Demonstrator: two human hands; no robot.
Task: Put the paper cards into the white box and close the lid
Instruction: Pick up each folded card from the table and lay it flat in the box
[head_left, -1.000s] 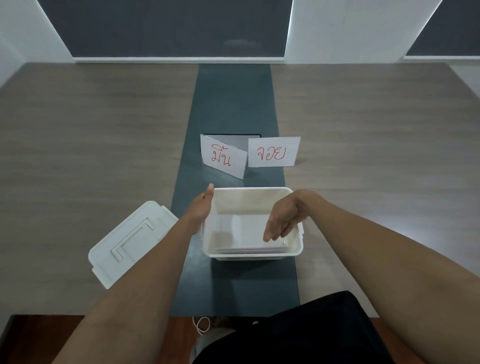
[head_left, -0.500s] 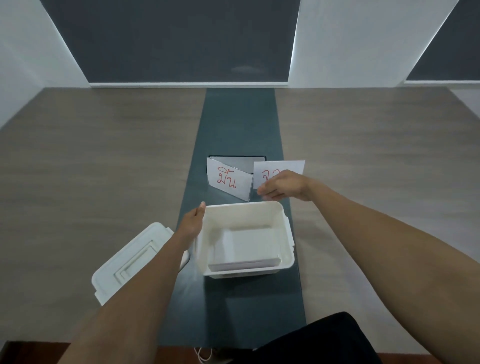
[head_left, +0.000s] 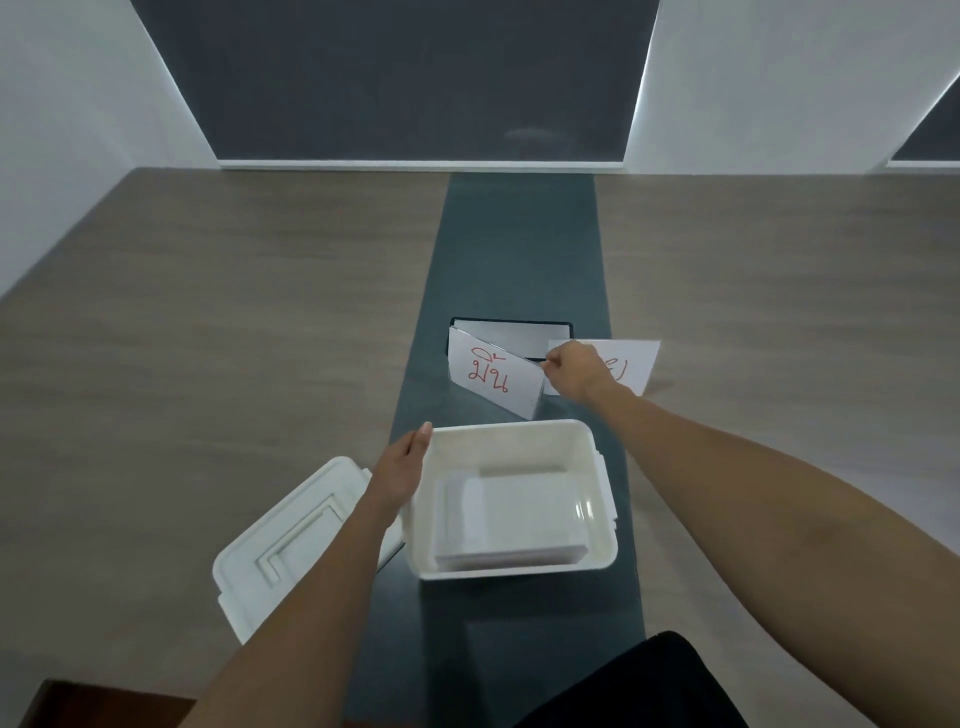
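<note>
Wood table (head_left: 234, 364), dark strip (head_left: 519, 244) down middle, grey-white wall (head_left: 779, 78) behind; left hand (head_left: 400, 467) flat against box (head_left: 511, 569); right hand (head_left: 571, 371) pinching card (head_left: 636, 364); lid (head_left: 291, 540) left

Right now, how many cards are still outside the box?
2: the left card stands behind the white box; the right card sits beside it, under the right hand.
</note>
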